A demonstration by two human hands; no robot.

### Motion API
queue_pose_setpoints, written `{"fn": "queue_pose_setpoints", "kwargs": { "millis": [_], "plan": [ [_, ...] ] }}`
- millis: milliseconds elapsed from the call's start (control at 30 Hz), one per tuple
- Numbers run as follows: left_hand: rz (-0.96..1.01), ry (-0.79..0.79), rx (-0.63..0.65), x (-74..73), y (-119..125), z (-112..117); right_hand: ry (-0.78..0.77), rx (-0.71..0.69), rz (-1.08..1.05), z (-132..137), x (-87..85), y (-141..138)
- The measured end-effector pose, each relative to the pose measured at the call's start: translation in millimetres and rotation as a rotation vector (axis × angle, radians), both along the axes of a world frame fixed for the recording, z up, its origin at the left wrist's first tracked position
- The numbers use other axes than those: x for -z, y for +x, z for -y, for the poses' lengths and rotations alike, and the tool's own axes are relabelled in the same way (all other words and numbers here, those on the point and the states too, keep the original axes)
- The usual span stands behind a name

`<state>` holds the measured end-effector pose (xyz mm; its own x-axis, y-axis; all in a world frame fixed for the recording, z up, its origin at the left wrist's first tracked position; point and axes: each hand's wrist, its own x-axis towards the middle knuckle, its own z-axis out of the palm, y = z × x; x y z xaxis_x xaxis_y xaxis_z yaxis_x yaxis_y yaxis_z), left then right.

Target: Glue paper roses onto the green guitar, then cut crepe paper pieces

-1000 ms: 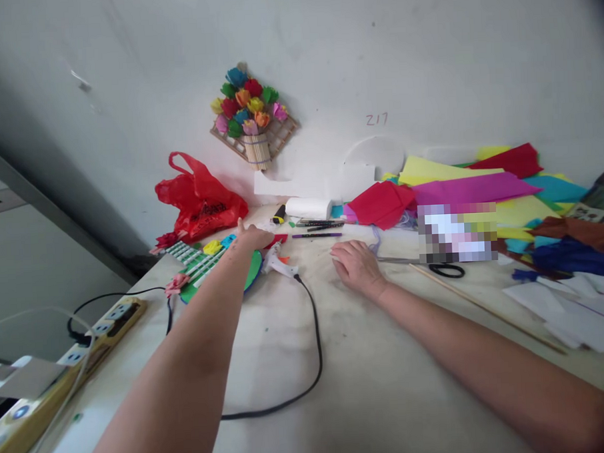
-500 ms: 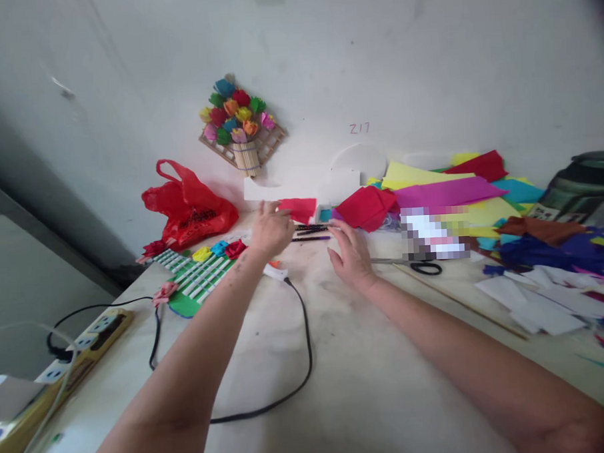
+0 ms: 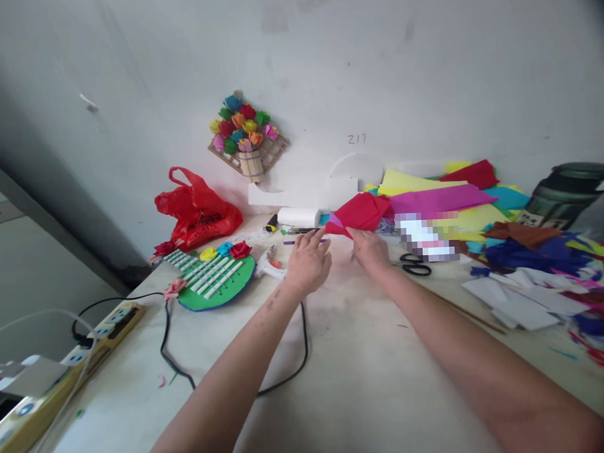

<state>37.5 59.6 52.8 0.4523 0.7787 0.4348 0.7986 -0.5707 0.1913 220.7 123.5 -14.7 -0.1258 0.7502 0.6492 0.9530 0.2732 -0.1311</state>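
Observation:
My left hand (image 3: 309,263) is over the table with its fingers stretched out, the tips at the left edge of a small red paper piece (image 3: 338,229). Close by on the right, my right hand (image 3: 369,250) has its fingertips closed on that piece's lower right edge. Behind it lies a larger folded red paper (image 3: 364,212), with a bit of purple showing at its left. Black-handled scissors (image 3: 417,269) lie beside my right wrist, partly covered by it. Pens (image 3: 302,231) and a white roll (image 3: 299,217) are just beyond my left fingers.
Left of my arm lie a green board with white strips and paper flowers (image 3: 219,287), a white glue gun (image 3: 270,268) with a black cord, and a red plastic bag (image 3: 201,217). Coloured papers (image 3: 441,197), paper scraps (image 3: 525,297) and a dark jar (image 3: 563,192) stand right.
My left hand has moved right and nearer with the small red paper, uncovering the white roll. My right hand has shifted slightly right to the paper's edge. The view has shifted a little.

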Motion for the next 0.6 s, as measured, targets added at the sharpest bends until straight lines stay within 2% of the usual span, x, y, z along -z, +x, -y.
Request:
{"fn": "queue_pose_setpoints", "kwargs": {
  "millis": [67,133,233,333,467,533,600],
  "plan": [
    [0.110,-0.160,-0.067,2.0,5.8,8.4,-0.099,-0.063,0.080,-5.0,7.9,2.7],
    [0.291,-0.384,-0.118,8.5,17.6,20.5,-0.209,-0.053,0.123,-5.2,14.7,0.6],
    [0.622,-0.628,-0.210,25.3,37.5,41.6,-0.180,-0.078,0.106,1.8,15.0,-5.9],
    [0.775,-0.622,-0.241,44.5,46.9,54.9,-0.021,-0.041,-0.095,7.8,3.5,-6.8],
    [0.791,-0.490,-0.263,63.8,45.0,52.0,0.188,0.159,-0.536,-0.6,-10.5,9.5],
    [0.795,-0.437,-0.260,69.3,44.0,47.8,0.197,0.275,-0.690,-10.6,-13.2,23.6],
    [0.785,-0.422,-0.258,72.4,44.4,45.5,0.150,0.326,-0.760,-21.3,-14.6,38.1]
  ]
}}
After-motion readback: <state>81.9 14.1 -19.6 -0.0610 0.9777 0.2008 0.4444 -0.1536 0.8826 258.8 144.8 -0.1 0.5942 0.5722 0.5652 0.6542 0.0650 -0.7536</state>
